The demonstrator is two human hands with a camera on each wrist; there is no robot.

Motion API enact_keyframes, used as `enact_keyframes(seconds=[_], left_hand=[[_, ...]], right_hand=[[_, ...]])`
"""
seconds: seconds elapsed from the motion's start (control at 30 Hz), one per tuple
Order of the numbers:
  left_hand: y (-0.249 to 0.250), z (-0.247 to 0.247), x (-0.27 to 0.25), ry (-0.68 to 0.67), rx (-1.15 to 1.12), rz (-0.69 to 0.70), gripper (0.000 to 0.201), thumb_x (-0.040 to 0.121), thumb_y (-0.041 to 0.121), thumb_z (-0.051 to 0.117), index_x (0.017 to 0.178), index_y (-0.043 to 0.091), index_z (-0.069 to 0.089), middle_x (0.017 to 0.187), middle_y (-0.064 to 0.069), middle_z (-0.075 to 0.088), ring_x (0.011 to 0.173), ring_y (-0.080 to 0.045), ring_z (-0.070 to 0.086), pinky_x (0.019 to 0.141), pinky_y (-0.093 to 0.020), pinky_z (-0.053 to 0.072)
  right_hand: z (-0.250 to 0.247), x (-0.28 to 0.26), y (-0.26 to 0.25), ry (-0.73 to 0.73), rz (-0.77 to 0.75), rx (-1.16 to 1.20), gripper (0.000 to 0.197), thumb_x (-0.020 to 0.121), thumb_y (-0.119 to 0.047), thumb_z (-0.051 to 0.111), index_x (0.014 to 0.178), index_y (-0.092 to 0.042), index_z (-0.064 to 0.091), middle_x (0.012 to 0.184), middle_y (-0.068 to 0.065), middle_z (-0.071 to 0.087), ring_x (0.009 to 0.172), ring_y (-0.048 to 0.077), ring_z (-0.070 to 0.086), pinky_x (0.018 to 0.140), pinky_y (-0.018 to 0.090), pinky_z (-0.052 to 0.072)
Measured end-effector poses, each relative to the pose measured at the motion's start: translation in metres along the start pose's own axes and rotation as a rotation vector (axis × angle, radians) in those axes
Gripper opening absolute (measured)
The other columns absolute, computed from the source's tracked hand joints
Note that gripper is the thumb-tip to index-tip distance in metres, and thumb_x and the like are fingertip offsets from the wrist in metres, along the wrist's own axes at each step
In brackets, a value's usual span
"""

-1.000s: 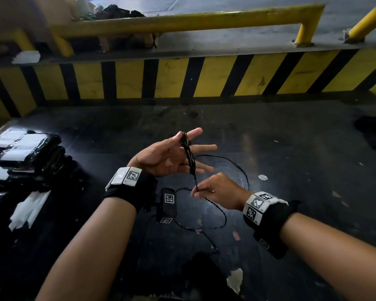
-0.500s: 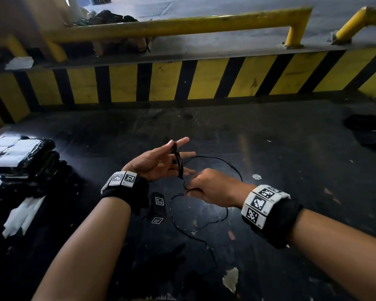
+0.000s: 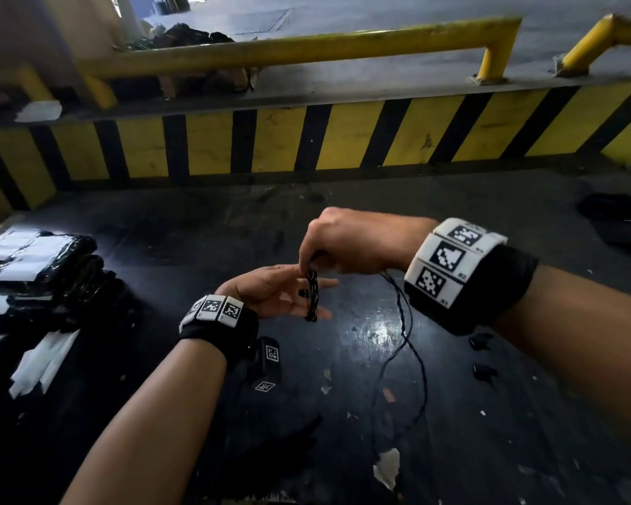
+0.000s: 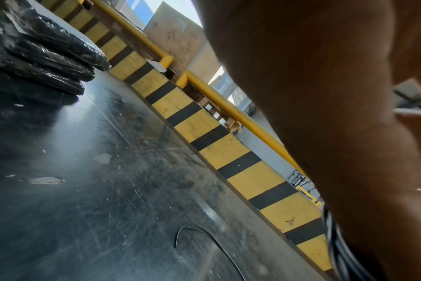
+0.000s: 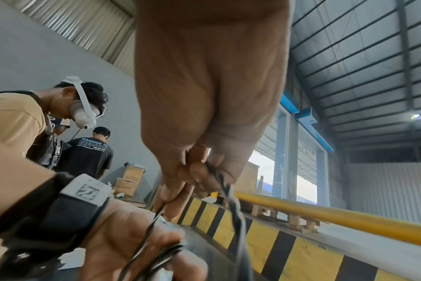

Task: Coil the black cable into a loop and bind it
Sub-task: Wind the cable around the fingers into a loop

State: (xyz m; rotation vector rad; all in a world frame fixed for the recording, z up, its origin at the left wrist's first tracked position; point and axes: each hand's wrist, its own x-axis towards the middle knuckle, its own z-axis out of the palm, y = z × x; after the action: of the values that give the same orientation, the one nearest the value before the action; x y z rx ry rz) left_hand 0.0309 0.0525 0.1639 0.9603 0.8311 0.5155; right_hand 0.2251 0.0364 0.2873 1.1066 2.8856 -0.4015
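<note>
My left hand (image 3: 292,291) lies palm up with straight fingers, and the black cable (image 3: 312,297) is wound round them in a tight coil. Just above those fingers, my right hand (image 3: 308,263) pinches the cable at the top of the coil. The loose part of the cable (image 3: 410,340) hangs from under my right hand and trails down to the dark floor (image 3: 361,220). In the right wrist view my right fingertips (image 5: 180,182) pinch the cable (image 5: 231,201) above my left hand (image 5: 123,247). The left wrist view shows the cable's strands (image 4: 334,245) by my hand.
A stack of black wrapped bundles (image 3: 37,271) and white paper strips (image 3: 41,362) lie at the left. A yellow-and-black striped curb (image 3: 343,140) with a yellow rail (image 3: 306,49) closes the far side. Small black pieces (image 3: 481,340) and a dark item (image 3: 620,220) lie right. Other people (image 5: 89,155) stand nearby.
My right hand has risen from below the left hand to above its fingers, bringing the cable up over them. The left hand has sunk lower and turned flatter.
</note>
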Motion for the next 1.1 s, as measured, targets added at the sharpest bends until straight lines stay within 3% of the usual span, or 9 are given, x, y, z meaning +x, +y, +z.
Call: enact_keyframes(seconds=[0.13, 0.2, 0.43, 0.57, 0.67, 0.8, 0.97, 1.03, 1.1], left_hand=[[-0.007, 0.008, -0.001, -0.093, -0.044, -0.056, 0.057, 0.095, 0.041, 0.060, 0.148, 0.022, 0.050, 0.155, -0.016, 0.047, 0.127, -0.057, 0.053, 0.110, -0.057, 0.043], [-0.010, 0.009, -0.002, -0.110, -0.063, -0.050, 0.053, 0.100, 0.041, 0.050, 0.150, 0.023, 0.046, 0.156, -0.017, 0.046, 0.128, -0.059, 0.050, 0.112, -0.059, 0.039], [-0.005, 0.019, -0.016, -0.263, -0.072, -0.032, 0.042, 0.099, 0.043, 0.051, 0.135, 0.026, 0.062, 0.160, -0.019, 0.037, 0.134, -0.065, 0.038, 0.116, -0.062, 0.031], [-0.001, 0.030, -0.022, -0.374, -0.092, -0.012, 0.039, 0.097, 0.044, 0.057, 0.132, 0.027, 0.065, 0.163, -0.023, 0.029, 0.135, -0.068, 0.030, 0.113, -0.060, 0.034], [0.002, 0.034, -0.026, -0.421, -0.101, 0.020, 0.039, 0.098, 0.045, 0.055, 0.132, 0.028, 0.063, 0.164, -0.024, 0.025, 0.135, -0.071, 0.026, 0.116, -0.063, 0.022], [0.002, 0.035, -0.029, -0.410, -0.176, -0.009, 0.042, 0.094, 0.043, 0.063, 0.133, 0.025, 0.065, 0.164, -0.024, 0.026, 0.133, -0.072, 0.028, 0.099, -0.046, 0.054], [-0.006, 0.037, -0.028, -0.308, -0.156, -0.017, 0.044, 0.095, 0.046, 0.061, 0.135, 0.028, 0.063, 0.163, -0.022, 0.030, 0.137, -0.067, 0.029, 0.113, -0.058, 0.035], [-0.006, 0.039, -0.028, -0.327, -0.149, 0.009, 0.042, 0.097, 0.045, 0.058, 0.135, 0.028, 0.062, 0.163, -0.024, 0.028, 0.137, -0.068, 0.028, 0.112, -0.058, 0.036], [-0.002, 0.041, -0.030, -0.384, -0.169, 0.042, 0.039, 0.099, 0.044, 0.055, 0.135, 0.028, 0.061, 0.164, -0.026, 0.024, 0.137, -0.071, 0.024, 0.111, -0.056, 0.039]], right_hand=[[-0.021, 0.008, 0.017, 0.070, 0.020, 0.064, 0.020, 0.093, -0.012, 0.065, 0.098, -0.024, 0.081, 0.094, -0.002, 0.076, 0.085, 0.019, 0.072, 0.080, 0.045, 0.062], [-0.023, 0.013, 0.027, 0.116, 0.002, 0.016, 0.020, 0.093, -0.010, 0.069, 0.099, -0.025, 0.081, 0.096, -0.008, 0.075, 0.088, 0.011, 0.071, 0.080, 0.036, 0.061], [-0.008, 0.026, 0.046, 0.253, -0.027, 0.127, 0.014, 0.089, -0.016, 0.075, 0.099, -0.023, 0.082, 0.094, -0.012, 0.079, 0.086, -0.002, 0.069, 0.077, 0.006, 0.049], [0.000, 0.029, 0.055, 0.311, -0.023, 0.218, 0.012, 0.087, -0.022, 0.078, 0.098, -0.020, 0.083, 0.094, -0.008, 0.080, 0.087, 0.001, 0.071, 0.081, 0.015, 0.053], [0.007, 0.031, 0.059, 0.332, -0.043, 0.236, 0.013, 0.086, -0.024, 0.079, 0.098, -0.020, 0.084, 0.093, -0.007, 0.080, 0.086, 0.001, 0.071, 0.076, 0.007, 0.050], [0.012, 0.032, 0.065, 0.360, -0.022, 0.261, 0.012, 0.088, -0.027, 0.077, 0.098, -0.022, 0.083, 0.091, -0.008, 0.079, 0.083, 0.003, 0.070, 0.072, 0.015, 0.052], [0.010, 0.035, 0.065, 0.329, 0.014, 0.255, 0.008, 0.092, -0.026, 0.073, 0.097, -0.023, 0.078, 0.089, -0.009, 0.072, 0.084, 0.001, 0.065, 0.073, 0.019, 0.048], [0.015, 0.037, 0.064, 0.313, 0.018, 0.249, 0.006, 0.092, -0.027, 0.072, 0.096, -0.024, 0.077, 0.092, -0.005, 0.073, 0.087, 0.009, 0.066, 0.076, 0.025, 0.051], [0.021, 0.039, 0.066, 0.309, 0.008, 0.251, 0.007, 0.091, -0.027, 0.073, 0.097, -0.024, 0.078, 0.093, -0.006, 0.074, 0.088, 0.006, 0.066, 0.076, 0.026, 0.051]])
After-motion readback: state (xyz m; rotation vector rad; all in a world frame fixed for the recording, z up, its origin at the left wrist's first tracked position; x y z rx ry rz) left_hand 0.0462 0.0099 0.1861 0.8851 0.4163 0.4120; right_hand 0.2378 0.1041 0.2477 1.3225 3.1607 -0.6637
